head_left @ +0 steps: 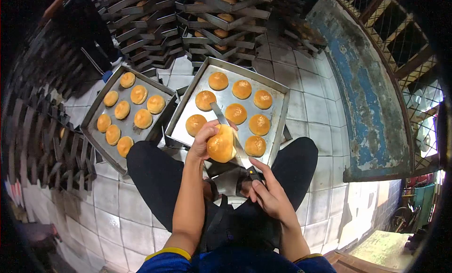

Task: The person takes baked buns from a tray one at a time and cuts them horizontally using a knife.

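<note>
In my left hand [203, 139] is a round, glossy golden bun [220, 145], held up above my lap. My right hand [269, 190] grips the dark handle of a long serrated bread knife [240, 153]. Its blade lies along the bun's right side, where a pale strip of the inside shows; how deep it sits I cannot tell. Just beyond my hands, a square metal tray [278, 84] on the floor carries several shiny buns [235, 113].
To the left stands a second metal tray [92, 110] of several buns [143, 118]. Stacked trays [221, 19] with more buns rise behind. White tiles [315, 136] cover the floor, and a worn blue wall panel [367, 113] is at right. Another person's legs [92, 33] show at upper left.
</note>
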`<action>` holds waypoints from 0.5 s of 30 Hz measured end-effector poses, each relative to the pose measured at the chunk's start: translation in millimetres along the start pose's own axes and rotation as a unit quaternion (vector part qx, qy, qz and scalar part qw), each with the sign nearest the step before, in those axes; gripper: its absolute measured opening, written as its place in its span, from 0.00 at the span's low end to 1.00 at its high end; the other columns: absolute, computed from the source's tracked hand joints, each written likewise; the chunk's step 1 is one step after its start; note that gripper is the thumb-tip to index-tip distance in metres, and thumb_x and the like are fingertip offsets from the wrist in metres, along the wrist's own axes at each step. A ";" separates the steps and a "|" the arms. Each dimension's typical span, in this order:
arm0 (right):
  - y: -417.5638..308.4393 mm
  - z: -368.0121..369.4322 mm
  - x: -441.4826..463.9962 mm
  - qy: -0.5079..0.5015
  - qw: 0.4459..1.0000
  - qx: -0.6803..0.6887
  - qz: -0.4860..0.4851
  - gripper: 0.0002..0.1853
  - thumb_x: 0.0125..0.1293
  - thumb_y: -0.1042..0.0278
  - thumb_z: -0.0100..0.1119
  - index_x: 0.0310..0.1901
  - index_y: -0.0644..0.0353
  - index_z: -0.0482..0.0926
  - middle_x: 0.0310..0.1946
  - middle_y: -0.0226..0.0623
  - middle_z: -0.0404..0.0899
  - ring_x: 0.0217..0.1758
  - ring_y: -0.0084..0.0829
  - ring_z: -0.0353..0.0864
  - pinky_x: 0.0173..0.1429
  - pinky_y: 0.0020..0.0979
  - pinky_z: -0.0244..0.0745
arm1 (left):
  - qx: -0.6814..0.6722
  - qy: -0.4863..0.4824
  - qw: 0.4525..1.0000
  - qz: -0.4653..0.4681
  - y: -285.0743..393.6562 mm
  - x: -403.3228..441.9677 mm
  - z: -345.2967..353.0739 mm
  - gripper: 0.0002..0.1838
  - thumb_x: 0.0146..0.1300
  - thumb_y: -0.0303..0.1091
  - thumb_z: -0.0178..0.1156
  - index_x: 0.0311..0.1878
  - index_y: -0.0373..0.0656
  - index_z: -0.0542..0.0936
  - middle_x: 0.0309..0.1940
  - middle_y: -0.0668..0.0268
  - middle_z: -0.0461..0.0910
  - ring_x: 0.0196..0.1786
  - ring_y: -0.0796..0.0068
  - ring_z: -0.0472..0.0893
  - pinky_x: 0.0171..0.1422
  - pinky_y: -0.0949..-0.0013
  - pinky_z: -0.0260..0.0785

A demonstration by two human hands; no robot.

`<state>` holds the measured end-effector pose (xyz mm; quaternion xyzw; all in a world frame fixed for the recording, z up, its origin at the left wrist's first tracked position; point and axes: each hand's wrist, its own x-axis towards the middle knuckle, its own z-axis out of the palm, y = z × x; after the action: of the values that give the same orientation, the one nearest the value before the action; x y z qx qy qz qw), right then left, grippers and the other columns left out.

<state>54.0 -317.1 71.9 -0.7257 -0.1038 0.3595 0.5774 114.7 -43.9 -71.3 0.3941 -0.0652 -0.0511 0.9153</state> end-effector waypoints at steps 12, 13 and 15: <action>-2.0 -0.8 14.7 0.080 0.991 0.100 -0.032 0.33 0.87 0.68 0.45 0.88 0.46 0.52 0.30 0.27 0.74 0.27 0.17 0.66 0.34 0.22 0.66 | -0.104 0.069 0.988 0.090 4.5 9.8 64.4 0.54 0.70 0.54 0.73 0.89 0.57 0.50 0.82 0.57 0.66 0.80 0.52 0.74 0.73 0.40 0.78; 0.3 0.5 16.2 0.075 0.993 0.080 -0.035 0.33 0.86 0.68 0.45 0.88 0.46 0.52 0.30 0.27 0.74 0.27 0.17 0.66 0.34 0.22 0.66 | -0.060 0.074 0.991 0.100 0.1 12.2 64.8 0.49 0.74 0.60 0.69 0.88 0.61 0.54 0.80 0.62 0.70 0.79 0.56 0.75 0.75 0.42 0.77; 16.4 6.6 20.7 0.063 0.992 0.097 -0.059 0.34 0.86 0.69 0.45 0.88 0.48 0.52 0.30 0.27 0.73 0.27 0.17 0.67 0.35 0.23 0.67 | -0.050 0.118 0.985 0.114 -2.6 14.4 66.6 0.48 0.74 0.60 0.68 0.88 0.60 0.55 0.79 0.62 0.70 0.77 0.57 0.76 0.73 0.43 0.79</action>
<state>60.4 -305.5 48.1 -0.6803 -0.0747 0.2869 0.6703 118.2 -95.4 -26.7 0.3411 0.0009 0.0975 0.9350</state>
